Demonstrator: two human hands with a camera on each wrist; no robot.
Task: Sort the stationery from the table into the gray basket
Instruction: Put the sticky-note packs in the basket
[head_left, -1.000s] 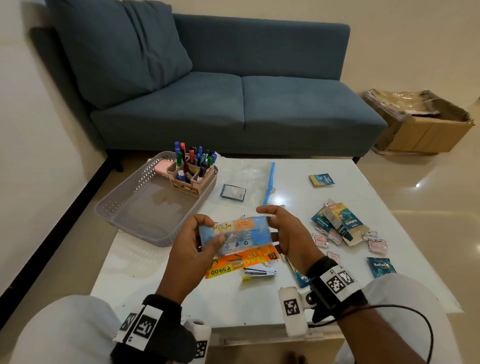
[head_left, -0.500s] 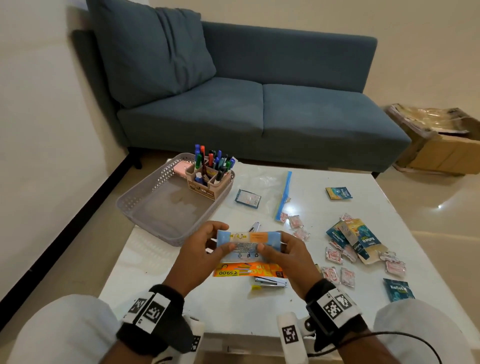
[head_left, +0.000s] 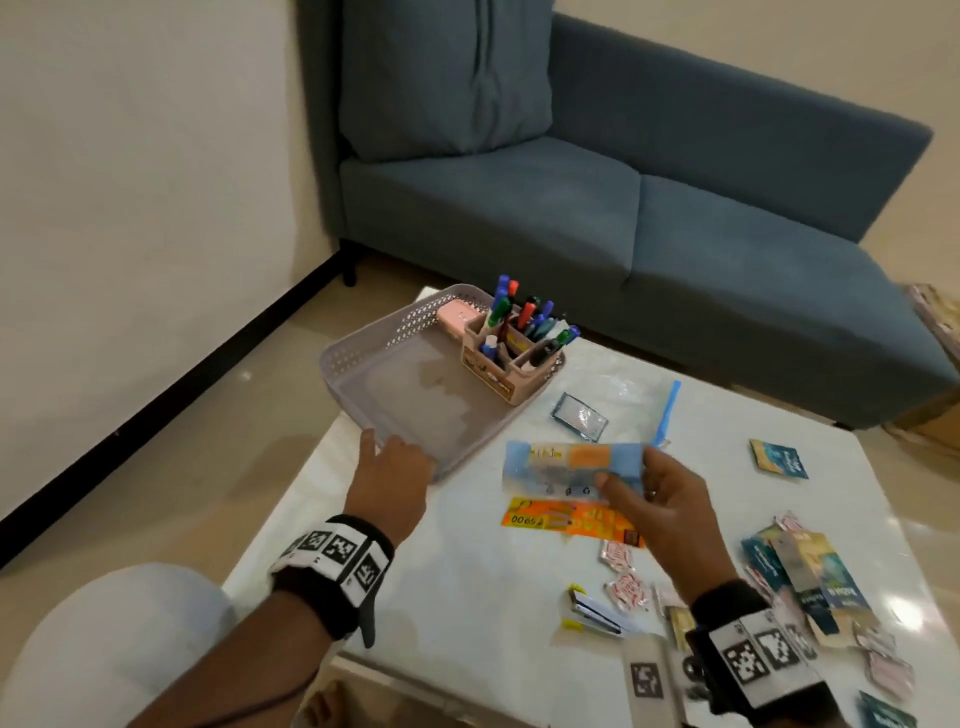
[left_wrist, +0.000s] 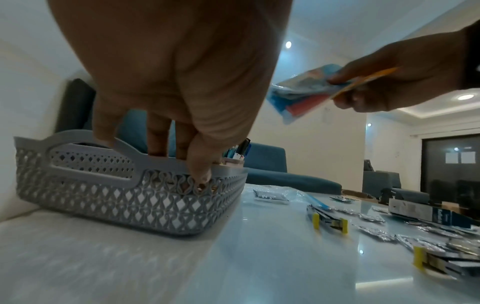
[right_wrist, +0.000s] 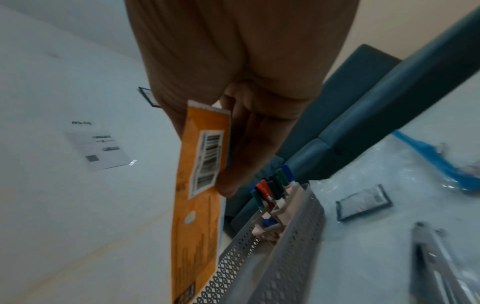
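The gray basket (head_left: 363, 353) stands at the table's far left corner and holds a pen holder (head_left: 511, 358) full of markers and a pink item (head_left: 457, 317). My left hand (head_left: 395, 447) is at its near rim. In the left wrist view the left hand (left_wrist: 182, 164) has fingers inside the basket (left_wrist: 103, 197) and the thumb on the outside wall. My right hand (head_left: 623, 478) holds a blue-and-orange packet (head_left: 566, 460) above the table, just right of the basket. Its orange back (right_wrist: 200, 185) carries a barcode. An orange packet (head_left: 561, 519) and a stapler (head_left: 597, 616) lie on the table.
A clear zip bag (head_left: 623, 395) and a small dark packet (head_left: 579, 415) lie behind the held packet. Blue packets (head_left: 800, 577) and several small sachets clutter the table's right side. A blue sofa (head_left: 623, 208) stands beyond the table, with a wall to the left.
My left hand has let go of the packet and moved left to the basket's near rim. The right hand now holds the packet alone, nearer the basket.
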